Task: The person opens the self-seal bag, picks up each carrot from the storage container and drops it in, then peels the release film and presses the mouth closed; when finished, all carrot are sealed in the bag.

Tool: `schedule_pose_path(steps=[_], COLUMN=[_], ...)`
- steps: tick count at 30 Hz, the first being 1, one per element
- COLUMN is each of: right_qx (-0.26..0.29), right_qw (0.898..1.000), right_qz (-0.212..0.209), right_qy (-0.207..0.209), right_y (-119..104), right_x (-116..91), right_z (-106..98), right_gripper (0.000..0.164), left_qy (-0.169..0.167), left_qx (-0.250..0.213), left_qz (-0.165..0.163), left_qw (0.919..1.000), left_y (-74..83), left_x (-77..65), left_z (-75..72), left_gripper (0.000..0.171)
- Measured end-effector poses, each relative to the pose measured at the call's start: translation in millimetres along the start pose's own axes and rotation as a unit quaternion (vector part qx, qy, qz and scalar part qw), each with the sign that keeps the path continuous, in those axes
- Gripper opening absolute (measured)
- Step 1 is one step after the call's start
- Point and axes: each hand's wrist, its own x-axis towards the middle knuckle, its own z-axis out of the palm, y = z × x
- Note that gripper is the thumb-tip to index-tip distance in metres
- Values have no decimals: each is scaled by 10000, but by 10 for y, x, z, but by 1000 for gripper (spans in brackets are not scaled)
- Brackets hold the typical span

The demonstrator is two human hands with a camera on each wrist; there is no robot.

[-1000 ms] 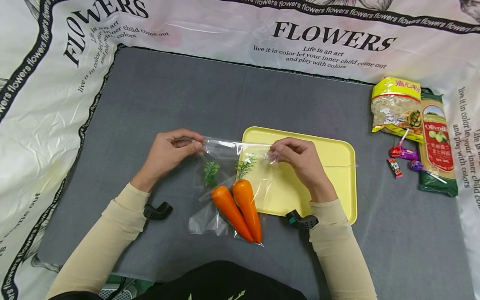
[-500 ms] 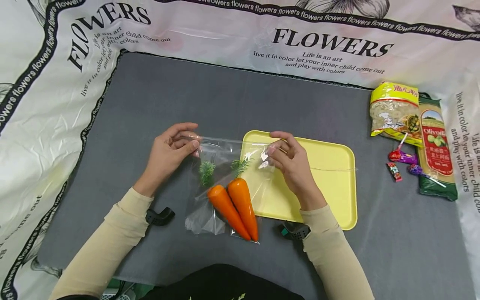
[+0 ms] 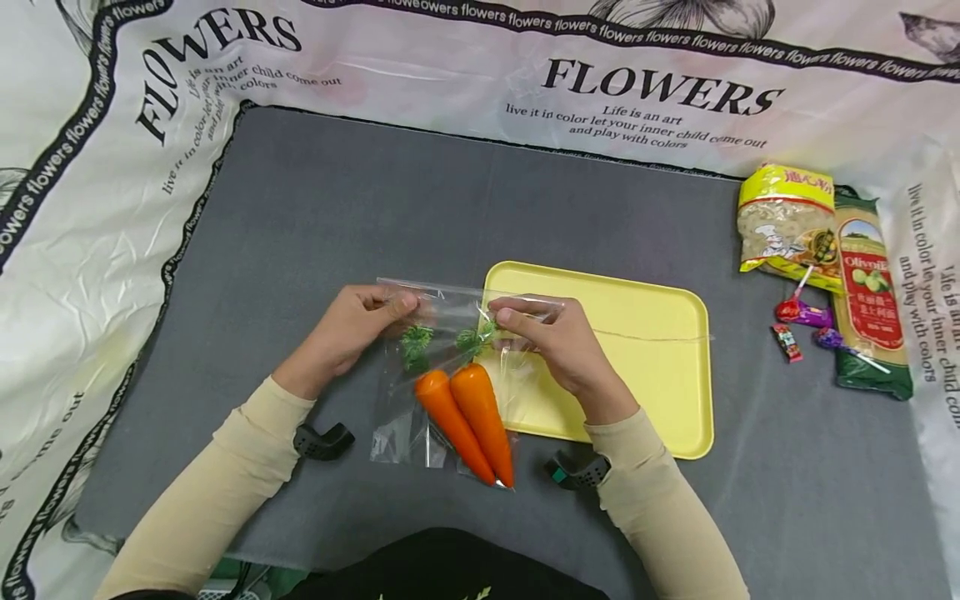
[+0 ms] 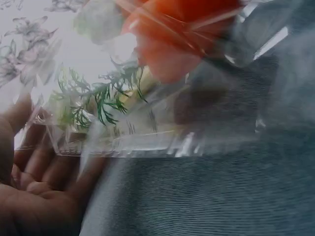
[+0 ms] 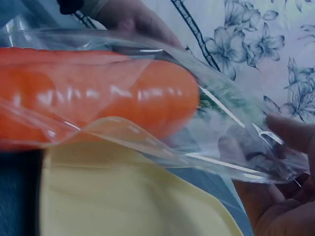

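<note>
Two orange toy-like carrots (image 3: pixel 483 421) with green leafy tops (image 3: pixel 416 346) lie side by side in a clear plastic bag (image 3: pixel 397 417), tips toward the person. At the bag's upper left, the left hand (image 3: pixel 356 329) pinches the film, thumb in front and fingers seen through it. The right hand (image 3: pixel 551 342) pinches the upper right in the same way. From the left wrist view, the carrot's blunt end (image 4: pixel 172 49) and leaves show through blurred film. In the right wrist view, the film rises over a carrot (image 5: pixel 113 93) toward the right fingers.
A yellow tray (image 3: pixel 652 383) lies partly under the bag's right side and the right hand. At the far right are a yellow-topped food packet (image 3: pixel 787 225), a green-ended packet (image 3: pixel 873 292) and several wrapped sweets (image 3: pixel 787 343). A patterned white cloth (image 3: pixel 420 75) borders the grey surface.
Both hands have come closer together along the bag's top, the right one moving left and the left one slightly right and down. The right fingers, looser half a second ago, now pinch the film.
</note>
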Motion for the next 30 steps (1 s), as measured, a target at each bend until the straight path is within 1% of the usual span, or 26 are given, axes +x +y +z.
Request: schedule_pose_path(steps=[1, 2, 3, 5, 7, 9, 10, 12, 14, 17, 19, 20, 22, 24, 26, 27, 28, 30], right_qx=[0, -17, -17, 18, 34, 144, 224, 406, 654, 882, 977, 911, 700, 184, -385, -562, -725, -796], right_qw=[10000, 10000, 9999, 9998, 9994, 9985, 9979, 9966, 9952, 9941, 9938, 9946, 9968, 9995, 9990, 9979, 9965, 9954], right_qz=[-4, 1, -14, -68, -143, -261, -289, -324, -304, -307, -316, -311, -226, -15, 218, 335, 419, 511], right_qy=[20, 61, 98, 200, 327, 465, 529, 632, 665, 553, 426, 378, 304, 255, 112, 36, -39, -129], right_y=[2, 5, 12, 31, 53, 72, 78, 97, 109, 133, 146, 150, 165, 181, 199, 210, 219, 232], right_x=[3, 4, 8, 28, 55, 82, 91, 102, 103, 96, 76, 59, 8, -62, -133, -164, -185, -200], right_z=[-2, -5, -7, -6, 6, 24, 32, 43, 51, 64, 74, 76, 72, 58, 48, 48, 51, 76], right_gripper=[35, 35, 35, 35, 35, 35, 35, 34, 33, 34, 37, 39, 43, 43, 41, 39, 38, 36], left_qy=[-77, -107, -132, -5, 90, 103, 56, -196, -563, -1078, -1171, -1121, -878, -572, -287, -194, -158, -194], left_qx=[105, 228, 307, 522, 486, 277, 154, -172, -345, -315, -232, -185, -79, -15, 39, 54, 12, -43], left_qz=[-92, -90, -31, 104, 162, 131, 73, -106, -343, -619, -691, -667, -570, -457, -400, -393, -397, -472], left_qw=[9999, 9996, 9994, 9986, 9986, 9995, 9998, 9996, 9972, 9918, 9904, 9913, 9945, 9973, 9988, 9990, 9991, 9987], left_y=[-6, -10, -13, 1, 9, 1, -8, -41, -77, -129, -145, -150, -151, -148, -147, -146, -147, -145], left_x=[-10, -18, -21, -20, -11, -9, -20, -59, -121, -232, -302, -334, -394, -444, -489, -508, -524, -555], left_z=[-2, -4, -9, -20, -41, -86, -115, -180, -232, -272, -277, -279, -280, -282, -287, -291, -295, -311], left_gripper=[37, 37, 37, 36, 36, 38, 40, 43, 46, 55, 64, 68, 73, 73, 70, 68, 66, 63])
